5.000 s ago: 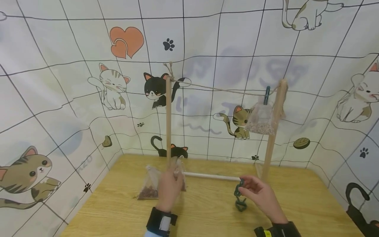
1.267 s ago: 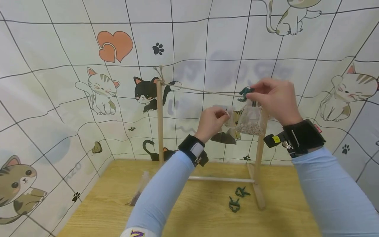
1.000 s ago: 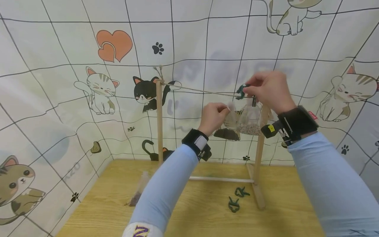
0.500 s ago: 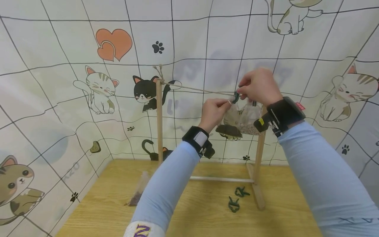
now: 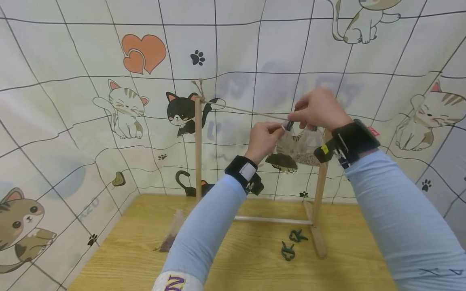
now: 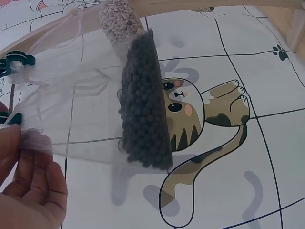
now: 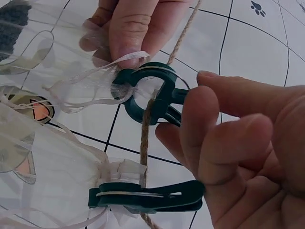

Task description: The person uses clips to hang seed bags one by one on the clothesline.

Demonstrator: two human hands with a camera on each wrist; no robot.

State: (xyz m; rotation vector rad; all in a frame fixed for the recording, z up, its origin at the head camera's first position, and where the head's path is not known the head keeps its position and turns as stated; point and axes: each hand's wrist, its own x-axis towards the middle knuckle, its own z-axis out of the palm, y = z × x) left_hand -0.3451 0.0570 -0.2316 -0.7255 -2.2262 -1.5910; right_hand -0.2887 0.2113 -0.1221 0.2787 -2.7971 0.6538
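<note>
My left hand point(image 5: 264, 139) pinches the top edge of a sheer drawstring bag point(image 7: 78, 90) filled with small dark balls point(image 6: 145, 102). My right hand point(image 5: 320, 108) has its thumb and fingers round the handles of a green plastic clip point(image 7: 155, 93). That clip's jaws sit over the bag's gathered neck and the twine point(image 7: 144, 138). Right beside it, a second green clip point(image 7: 147, 195) fastens another sheer bag point(image 5: 309, 147), with pale pellets inside, to the same twine.
The twine runs between the posts of a wooden frame point(image 5: 198, 149) standing on the wood-grain table point(image 5: 247, 258). Two loose green clips, one nearer point(image 5: 288, 251) and one farther point(image 5: 298, 235), lie near the frame's right foot. Another sheer bag point(image 5: 171, 236) stands at left, partly behind the left sleeve.
From the table, the dark-ball bag and a clip have come up to the twine. My right hand has moved left and down, bringing the clip onto the bag's neck beside the pellet bag.
</note>
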